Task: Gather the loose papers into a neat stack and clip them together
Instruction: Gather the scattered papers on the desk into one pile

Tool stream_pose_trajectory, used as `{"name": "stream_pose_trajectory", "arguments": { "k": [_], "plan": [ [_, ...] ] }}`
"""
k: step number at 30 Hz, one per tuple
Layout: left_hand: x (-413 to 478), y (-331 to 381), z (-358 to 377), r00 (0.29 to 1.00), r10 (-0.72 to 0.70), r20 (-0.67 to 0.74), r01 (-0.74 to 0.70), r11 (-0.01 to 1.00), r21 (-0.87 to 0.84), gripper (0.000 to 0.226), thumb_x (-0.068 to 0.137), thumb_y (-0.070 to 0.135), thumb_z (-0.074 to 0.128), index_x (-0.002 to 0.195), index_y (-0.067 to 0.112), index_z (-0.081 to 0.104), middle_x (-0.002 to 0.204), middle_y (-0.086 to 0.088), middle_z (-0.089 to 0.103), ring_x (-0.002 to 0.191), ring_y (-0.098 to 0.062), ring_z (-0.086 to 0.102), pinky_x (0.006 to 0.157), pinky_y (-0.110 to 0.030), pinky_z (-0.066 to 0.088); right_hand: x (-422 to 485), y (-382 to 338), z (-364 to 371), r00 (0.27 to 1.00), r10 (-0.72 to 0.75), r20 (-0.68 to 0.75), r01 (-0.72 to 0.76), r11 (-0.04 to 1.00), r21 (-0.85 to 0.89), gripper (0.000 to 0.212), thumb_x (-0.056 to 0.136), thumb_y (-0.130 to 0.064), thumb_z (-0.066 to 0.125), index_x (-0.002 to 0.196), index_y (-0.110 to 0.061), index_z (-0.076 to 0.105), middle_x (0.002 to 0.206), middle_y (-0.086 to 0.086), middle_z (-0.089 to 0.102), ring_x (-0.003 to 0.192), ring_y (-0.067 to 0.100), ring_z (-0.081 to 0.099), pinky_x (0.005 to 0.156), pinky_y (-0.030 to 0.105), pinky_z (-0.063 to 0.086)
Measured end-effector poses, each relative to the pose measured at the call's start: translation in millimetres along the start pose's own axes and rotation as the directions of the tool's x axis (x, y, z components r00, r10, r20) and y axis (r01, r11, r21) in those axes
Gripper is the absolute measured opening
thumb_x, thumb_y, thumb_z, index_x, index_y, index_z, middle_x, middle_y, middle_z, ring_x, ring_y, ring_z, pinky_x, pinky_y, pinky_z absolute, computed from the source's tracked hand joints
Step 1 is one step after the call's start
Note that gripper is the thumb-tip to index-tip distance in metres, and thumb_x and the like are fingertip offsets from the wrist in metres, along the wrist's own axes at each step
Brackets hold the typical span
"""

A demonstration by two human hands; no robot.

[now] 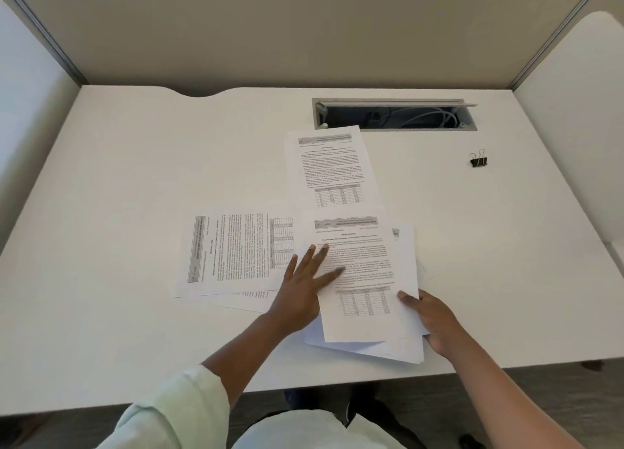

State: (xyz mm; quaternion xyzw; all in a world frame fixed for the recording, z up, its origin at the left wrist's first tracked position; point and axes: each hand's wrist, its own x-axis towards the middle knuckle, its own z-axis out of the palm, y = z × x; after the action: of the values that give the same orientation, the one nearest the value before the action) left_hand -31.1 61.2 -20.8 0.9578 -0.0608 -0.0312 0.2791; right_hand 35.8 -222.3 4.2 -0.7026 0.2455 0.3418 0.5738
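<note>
White desk (135,178); left hand (304,286) flat on papers (364,280).

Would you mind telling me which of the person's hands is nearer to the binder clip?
Right. The right hand grips the right edge of the paper pile, below and slightly left of the binder clip. The left hand lies flat on the papers, farther to the left.

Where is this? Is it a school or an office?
Probably an office cubicle: a white desk with partition walls around it, a cable slot set in the top, and printed papers plus a binder clip.
</note>
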Motion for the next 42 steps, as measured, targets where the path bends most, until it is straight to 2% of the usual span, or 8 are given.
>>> {"name": "stream_pose_trajectory", "arguments": {
  "k": [3, 8, 15, 19, 22, 26, 32, 42],
  "plan": [
    [-1, -9, 6, 0.953, -0.302, -0.036, 0.304, 0.95, 0.079, 0.085, 0.095, 0.037, 0.052, 0.161, 0.026, -0.001, 0.167, -0.01, -0.018, 0.154, -0.031, -0.016, 0.123, -0.057, 0.003, 1, 0, -7, 0.998, -0.03, -0.063, 0.029, 1.0, -0.008, 0.027, 0.097, -0.027, 0.069, 0.122, -0.016, 0.068, 0.114, 0.006, 0.077, 0.107, 0.034, 0.07, 0.097, 0.053, 0.054],
    [1, -28, 8, 0.775, -0.625, -0.087, 0.63, 0.775, 0.041, 0.133, 0.068, 0.092, 0.047, 0.159, 0.015, -0.01, 0.164, -0.023, -0.022, 0.152, -0.039, -0.018, 0.121, -0.054, -0.007, -1, 5, -32, 0.989, -0.02, -0.145, 0.02, 1.0, 0.0, 0.025, 0.097, -0.028, 0.068, 0.12, -0.018, 0.068, 0.118, 0.008, 0.075, 0.109, 0.036, 0.068, 0.101, 0.055, 0.051],
    [1, -32, 5, 0.756, -0.643, -0.118, 0.645, 0.764, -0.03, 0.117, 0.076, 0.08, 0.056, 0.161, 0.022, 0.001, 0.167, -0.015, -0.014, 0.155, -0.031, -0.013, 0.123, -0.047, -0.004, -2, 11, -41, 0.983, -0.002, -0.185, 0.001, 1.0, -0.007, 0.02, 0.098, -0.026, 0.067, 0.116, -0.018, 0.068, 0.115, 0.008, 0.075, 0.107, 0.036, 0.068, 0.101, 0.054, 0.052],
    [0, -35, -4, 0.753, -0.635, -0.173, 0.606, 0.772, -0.195, 0.086, 0.092, 0.038, 0.067, 0.16, 0.015, 0.02, 0.169, -0.01, 0.009, 0.156, -0.027, 0.007, 0.126, -0.044, 0.01, -1, 11, -35, 0.986, -0.016, -0.167, 0.014, 1.0, -0.015, 0.024, 0.097, -0.026, 0.068, 0.12, -0.017, 0.068, 0.115, 0.008, 0.075, 0.107, 0.035, 0.069, 0.096, 0.05, 0.054],
    [0, -36, -18, 0.771, -0.604, -0.203, 0.541, 0.789, -0.293, 0.067, 0.091, 0.0, 0.055, 0.155, 0.011, 0.036, 0.163, -0.008, 0.032, 0.152, -0.023, 0.027, 0.123, -0.038, 0.024, 0, 9, -33, 0.989, -0.024, -0.145, 0.019, 0.999, -0.032, 0.023, 0.099, -0.027, 0.066, 0.12, -0.017, 0.067, 0.115, 0.008, 0.075, 0.106, 0.034, 0.069, 0.091, 0.048, 0.055],
    [7, -29, -30, 0.816, -0.519, -0.257, 0.409, 0.83, -0.378, 0.052, 0.095, -0.005, 0.049, 0.141, 0.018, 0.059, 0.148, -0.004, 0.054, 0.14, -0.021, 0.049, 0.115, -0.024, 0.029, -1, 7, -29, 0.992, -0.037, -0.122, 0.031, 0.998, -0.049, 0.023, 0.101, -0.025, 0.062, 0.122, -0.017, 0.066, 0.113, 0.005, 0.075, 0.103, 0.032, 0.069, 0.084, 0.045, 0.056],
    [21, 10, -20, 0.975, -0.061, -0.215, 0.022, 0.984, -0.179, 0.071, 0.079, -0.01, 0.047, 0.137, 0.029, 0.062, 0.148, -0.002, 0.054, 0.145, -0.027, 0.041, 0.121, -0.048, 0.023, 3, 6, -28, 0.995, -0.033, -0.096, 0.03, 0.999, -0.026, 0.025, 0.1, -0.023, 0.063, 0.124, -0.015, 0.066, 0.111, 0.006, 0.076, 0.103, 0.032, 0.069, 0.091, 0.048, 0.055],
    [9, 21, 23, 0.934, 0.346, 0.086, -0.352, 0.933, 0.069, 0.063, 0.084, 0.004, 0.061, 0.133, 0.044, 0.061, 0.164, -0.002, 0.031, 0.155, -0.029, 0.011, 0.124, -0.057, 0.009, -3, -5, -35, 0.993, 0.08, 0.086, -0.101, 0.957, 0.273, 0.064, 0.096, -0.068, 0.045, 0.124, -0.016, 0.072, 0.119, 0.012, 0.077, 0.114, 0.035, 0.069, 0.103, 0.049, 0.049]
  ]
}}
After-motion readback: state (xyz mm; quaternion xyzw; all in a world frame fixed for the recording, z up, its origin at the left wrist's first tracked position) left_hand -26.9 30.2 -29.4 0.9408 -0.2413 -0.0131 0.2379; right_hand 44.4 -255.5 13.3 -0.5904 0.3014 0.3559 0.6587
